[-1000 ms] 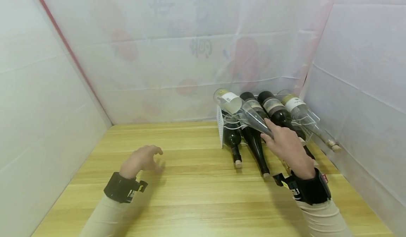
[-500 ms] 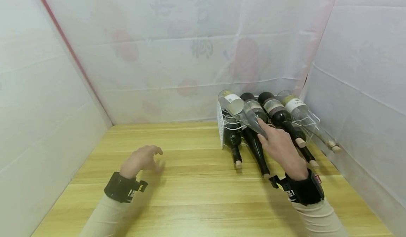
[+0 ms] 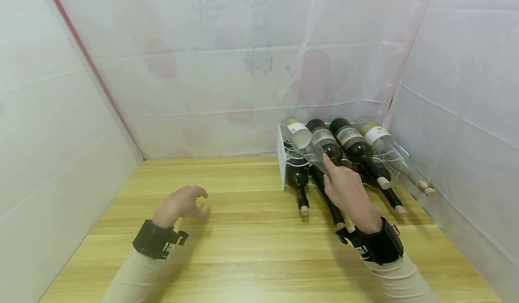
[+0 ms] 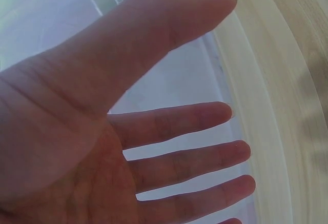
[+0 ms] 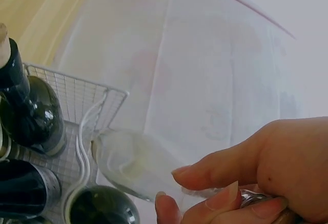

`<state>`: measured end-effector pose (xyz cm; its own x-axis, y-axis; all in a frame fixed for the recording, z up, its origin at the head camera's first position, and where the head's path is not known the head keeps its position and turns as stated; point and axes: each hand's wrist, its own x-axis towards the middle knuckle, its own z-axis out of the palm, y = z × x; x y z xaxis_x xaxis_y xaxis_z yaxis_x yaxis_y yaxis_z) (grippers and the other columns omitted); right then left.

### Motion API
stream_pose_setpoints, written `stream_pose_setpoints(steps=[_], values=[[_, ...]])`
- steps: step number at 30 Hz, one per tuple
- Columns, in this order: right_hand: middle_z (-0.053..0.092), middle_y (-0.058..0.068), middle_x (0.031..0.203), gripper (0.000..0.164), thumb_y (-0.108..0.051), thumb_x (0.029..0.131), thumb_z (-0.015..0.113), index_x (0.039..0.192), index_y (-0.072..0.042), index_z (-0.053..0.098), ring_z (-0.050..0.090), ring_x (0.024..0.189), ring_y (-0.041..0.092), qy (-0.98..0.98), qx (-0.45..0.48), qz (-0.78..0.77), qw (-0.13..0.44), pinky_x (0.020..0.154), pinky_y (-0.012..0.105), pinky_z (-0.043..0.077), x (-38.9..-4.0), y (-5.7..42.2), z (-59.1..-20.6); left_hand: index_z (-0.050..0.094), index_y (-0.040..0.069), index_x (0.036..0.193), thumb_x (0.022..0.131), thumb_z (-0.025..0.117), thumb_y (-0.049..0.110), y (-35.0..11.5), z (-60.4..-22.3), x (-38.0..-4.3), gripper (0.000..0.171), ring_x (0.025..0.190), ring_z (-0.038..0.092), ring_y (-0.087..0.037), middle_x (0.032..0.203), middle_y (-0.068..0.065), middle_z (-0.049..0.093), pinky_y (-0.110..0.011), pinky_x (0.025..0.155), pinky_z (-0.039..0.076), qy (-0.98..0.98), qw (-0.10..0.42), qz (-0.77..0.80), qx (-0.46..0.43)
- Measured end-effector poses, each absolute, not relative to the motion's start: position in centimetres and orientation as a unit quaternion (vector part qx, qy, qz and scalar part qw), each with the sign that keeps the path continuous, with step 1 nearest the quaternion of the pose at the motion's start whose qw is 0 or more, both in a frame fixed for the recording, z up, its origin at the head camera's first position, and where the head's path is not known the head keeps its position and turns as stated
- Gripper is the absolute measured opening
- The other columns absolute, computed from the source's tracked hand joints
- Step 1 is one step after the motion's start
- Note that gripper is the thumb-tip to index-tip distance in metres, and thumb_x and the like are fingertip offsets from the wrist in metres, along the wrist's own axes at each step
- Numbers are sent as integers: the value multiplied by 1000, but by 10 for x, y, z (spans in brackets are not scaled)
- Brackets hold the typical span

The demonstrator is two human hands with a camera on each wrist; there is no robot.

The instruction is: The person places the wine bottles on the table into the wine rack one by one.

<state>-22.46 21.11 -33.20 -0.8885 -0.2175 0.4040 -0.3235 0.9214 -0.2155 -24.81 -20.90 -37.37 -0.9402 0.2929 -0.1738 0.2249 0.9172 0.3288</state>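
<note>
My right hand (image 3: 346, 189) holds a clear glass wine bottle (image 3: 299, 135) by the neck, fingers curled round it. The bottle's labelled base points to the back left, at the top left slot of the white wire wine rack (image 3: 281, 163). In the right wrist view the clear bottle (image 5: 133, 162) lies along the rack's wavy wire, beside a dark bottle (image 5: 102, 206); I cannot tell whether it rests fully on the wire. Away to the left, my left hand (image 3: 180, 207) hovers over the table, fingers relaxed and holding nothing; the left wrist view shows its spread fingers (image 4: 189, 167).
Two dark bottles (image 3: 352, 141) and another clear bottle (image 3: 377, 134) lie on the rack's top tier. Several corked dark bottles (image 3: 298, 176) fill the lower tier, necks toward me. White sheeting (image 3: 202, 68) walls the wooden table (image 3: 227, 249) at the back and sides.
My right hand has moved left with the clear bottle, whose base has shifted slightly right and down toward the rack's left top slot. My left hand has stayed still.
</note>
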Motion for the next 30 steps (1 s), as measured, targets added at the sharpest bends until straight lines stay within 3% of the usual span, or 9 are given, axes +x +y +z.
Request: stream_pose_setpoints(steps=[16, 21, 28, 30], values=[[45, 6, 58, 63, 1, 98, 59, 154, 11, 33, 37, 49, 17, -952, 142, 137, 233, 51, 28, 24, -225, 194, -350, 63, 3, 133, 77, 87, 31, -209, -375, -249, 67, 120, 62, -47, 135, -25, 64, -60, 94, 57, 974, 91, 153, 140], [44, 8, 56, 57, 1, 99, 52, 151, 16, 36, 39, 50, 21, -954, 137, 127, 234, 51, 30, 25, -226, 185, -356, 64, 3, 132, 76, 88, 31, -209, -374, -248, 67, 121, 61, -49, 135, -26, 64, -61, 94, 56, 975, 92, 150, 139], [56, 19, 65, 55, 1, 96, 50, 147, 17, 37, 54, 60, 34, -959, 128, 138, 211, 52, 45, 46, -230, 178, -362, 64, 4, 132, 76, 88, 32, -209, -373, -247, 67, 123, 60, -48, 136, -24, 64, -61, 96, 55, 974, 96, 155, 136], [57, 20, 68, 57, -1, 96, 51, 149, 16, 35, 54, 61, 33, -962, 122, 141, 200, 53, 45, 47, -232, 177, -364, 64, 4, 132, 75, 89, 33, -209, -372, -247, 68, 123, 60, -48, 136, -24, 64, -61, 96, 55, 974, 95, 154, 135]])
